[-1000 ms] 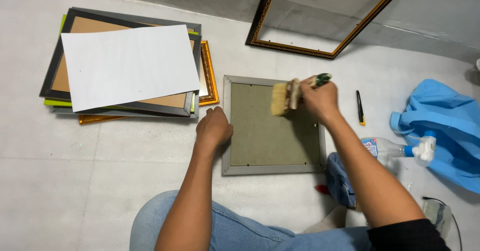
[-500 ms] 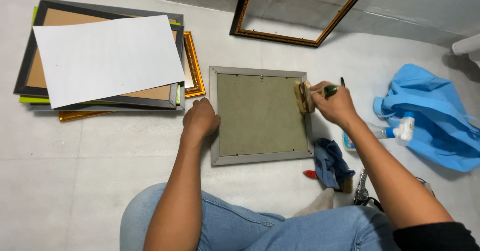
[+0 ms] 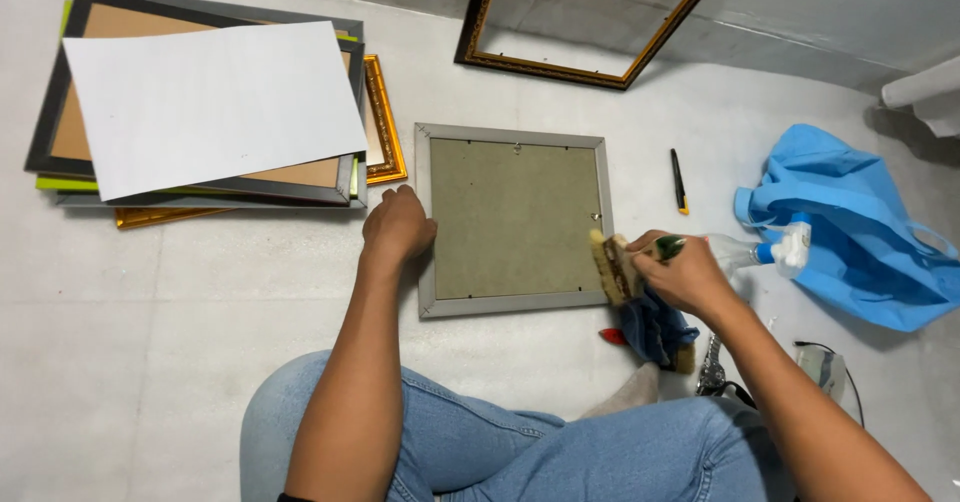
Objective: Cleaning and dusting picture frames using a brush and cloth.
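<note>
Left hand (image 3: 398, 227) with fingers curled, pressing one grey square picture frame (image 3: 512, 219) lying face down, right hand (image 3: 683, 274) gripping one wooden-bristled paintbrush (image 3: 615, 265) at its lower right corner, one stack of frames (image 3: 215, 112) nearby.

**Pale floor, grey wall**

Looking down on a pale grey tiled floor (image 3: 180, 302), faint grout lines crossing it. Meeting a darker grey wall (image 3: 820, 2) along the top edge. Leaning against that wall, an empty dark frame with gold trim (image 3: 590, 67). Lying at upper left, a stack of frames (image 3: 370, 132) under a white sheet (image 3: 210, 102). Sitting crumpled at right, a blue bag (image 3: 860, 232); near it, a black pen (image 3: 679, 182). Showing soft, even lighting, shadows staying faint. Poking in at the far right edge, something white, too cropped to tell.
</note>
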